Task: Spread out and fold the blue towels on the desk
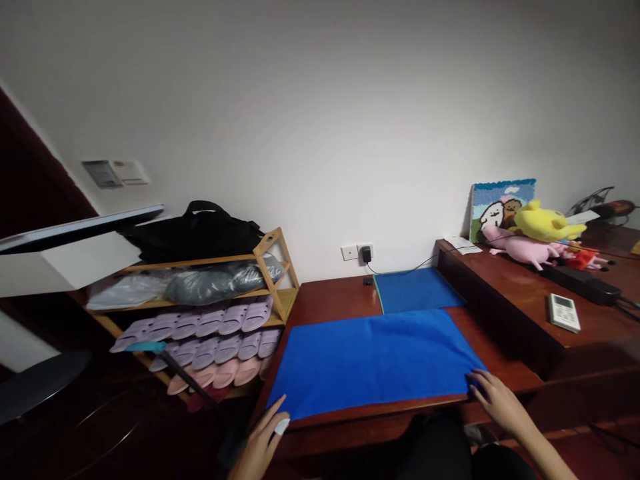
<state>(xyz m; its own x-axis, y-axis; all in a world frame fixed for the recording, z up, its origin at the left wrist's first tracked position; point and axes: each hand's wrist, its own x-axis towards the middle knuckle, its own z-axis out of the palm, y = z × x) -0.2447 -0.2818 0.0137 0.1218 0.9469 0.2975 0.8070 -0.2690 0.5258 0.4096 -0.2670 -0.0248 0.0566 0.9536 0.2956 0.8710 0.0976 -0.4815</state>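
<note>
Evidently, a blue cloth (370,360) was laid out across the table (330,300), near a darker blue mat (417,291). Its near-left corner was touched by the left hand (263,440), fingers spread; its near-right corner was met by the right hand (500,400), fingers loosely curled and parted, with no pinch discernible.

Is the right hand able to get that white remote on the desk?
Probably yes: the right hand is near the remote, and nothing seems to cover it, though the raised desktop means lifting up a bit.
</note>
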